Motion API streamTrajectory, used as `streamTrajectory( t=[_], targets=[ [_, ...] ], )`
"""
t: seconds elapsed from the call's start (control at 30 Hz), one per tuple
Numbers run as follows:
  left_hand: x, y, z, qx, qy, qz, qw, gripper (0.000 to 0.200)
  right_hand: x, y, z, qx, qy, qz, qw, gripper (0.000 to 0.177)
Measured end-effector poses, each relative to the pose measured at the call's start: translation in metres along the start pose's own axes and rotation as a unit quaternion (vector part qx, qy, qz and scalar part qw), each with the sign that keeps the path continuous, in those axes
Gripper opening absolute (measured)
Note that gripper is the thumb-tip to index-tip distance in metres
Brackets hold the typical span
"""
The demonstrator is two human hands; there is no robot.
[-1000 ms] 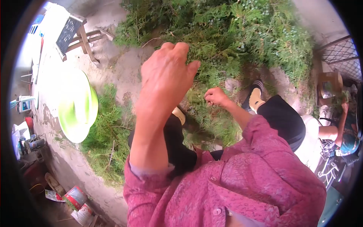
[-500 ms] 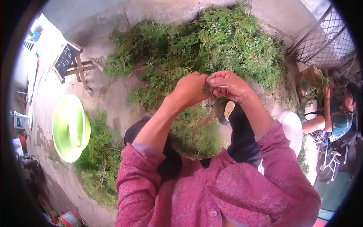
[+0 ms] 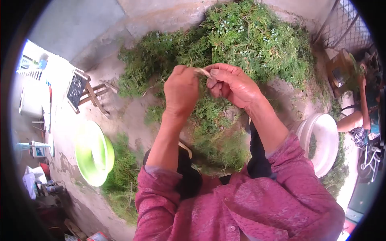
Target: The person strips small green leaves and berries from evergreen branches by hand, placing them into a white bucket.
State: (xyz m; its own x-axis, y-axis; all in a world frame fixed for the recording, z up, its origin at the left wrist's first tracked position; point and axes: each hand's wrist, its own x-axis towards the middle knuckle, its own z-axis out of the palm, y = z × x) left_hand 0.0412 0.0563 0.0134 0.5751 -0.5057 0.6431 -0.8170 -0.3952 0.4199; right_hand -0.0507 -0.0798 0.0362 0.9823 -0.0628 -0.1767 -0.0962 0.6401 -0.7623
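My left hand is a closed fist in front of the greenery, gripping one end of a thin pale twig. At the twig's other end, my right hand pinches it between thumb and fingers. A small green tip pokes up above my left fist; what else the fist holds is hidden. Behind both hands lies a large heap of cut evergreen branches with small bluish cones. Looser green sprigs lie on the ground below my hands, between my legs.
A lime-green basin stands on the left beside more cut branches. A white bucket is at my right. Further right, a seated person reaches toward a cardboard box. A small wooden stool stands at upper left.
My hands have drawn apart and moved left and slightly up, so the pale twig now shows between them. The view has shifted, revealing more of the white bucket's opening.
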Motion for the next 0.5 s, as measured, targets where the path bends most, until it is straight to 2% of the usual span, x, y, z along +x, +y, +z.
streamTrajectory(
  t=[0.03, 0.07, 0.1, 0.13, 0.17, 0.2, 0.23, 0.27, 0.3, 0.33, 0.4, 0.5],
  targets=[
    [0.004, -0.005, -0.001, -0.072, 0.053, -0.002, 0.996, 0.013, -0.003, -0.003, -0.004, -0.038, 0.004, -0.005, 0.999, 0.016],
    [0.007, -0.008, -0.005, -0.07, 0.05, 0.007, 0.996, 0.013, -0.005, -0.006, -0.007, -0.077, 0.008, -0.01, 0.997, 0.017],
    [0.011, -0.006, -0.014, -0.228, 0.026, -0.198, 0.953, 0.011, -0.007, -0.007, -0.012, -0.071, 0.007, -0.017, 0.997, 0.017],
    [0.015, -0.006, -0.022, -0.37, -0.001, -0.391, 0.843, 0.011, -0.009, -0.006, -0.018, -0.269, 0.007, -0.04, 0.962, 0.018],
    [0.015, -0.013, -0.024, -0.4, 0.014, -0.421, 0.814, 0.013, -0.009, -0.004, -0.025, -0.456, 0.011, -0.06, 0.888, 0.02],
    [0.015, -0.018, -0.025, -0.397, 0.011, -0.417, 0.817, 0.013, -0.009, 0.001, -0.031, -0.452, 0.012, -0.066, 0.89, 0.02],
    [0.015, -0.022, -0.025, -0.436, 0.021, -0.446, 0.781, 0.012, -0.01, 0.008, -0.036, -0.571, 0.052, -0.141, 0.807, 0.021],
    [0.015, -0.025, -0.025, -0.473, 0.03, -0.475, 0.742, 0.01, -0.011, 0.012, -0.04, -0.674, 0.092, -0.211, 0.702, 0.023],
    [0.014, -0.029, -0.024, -0.474, 0.018, -0.484, 0.735, 0.01, -0.011, 0.008, -0.036, -0.585, 0.087, -0.137, 0.795, 0.026],
    [0.013, -0.033, -0.021, -0.474, 0.015, -0.48, 0.738, 0.01, -0.009, 0.006, -0.036, -0.583, 0.091, -0.141, 0.795, 0.026],
    [0.011, -0.039, -0.014, -0.523, 0.005, -0.486, 0.7, 0.012, -0.005, 0.0, -0.038, -0.4, 0.073, -0.106, 0.908, 0.026],
    [0.013, -0.034, -0.015, -0.531, -0.024, -0.481, 0.697, 0.014, 0.003, -0.006, -0.04, -0.338, 0.123, -0.08, 0.93, 0.027]
  ],
)
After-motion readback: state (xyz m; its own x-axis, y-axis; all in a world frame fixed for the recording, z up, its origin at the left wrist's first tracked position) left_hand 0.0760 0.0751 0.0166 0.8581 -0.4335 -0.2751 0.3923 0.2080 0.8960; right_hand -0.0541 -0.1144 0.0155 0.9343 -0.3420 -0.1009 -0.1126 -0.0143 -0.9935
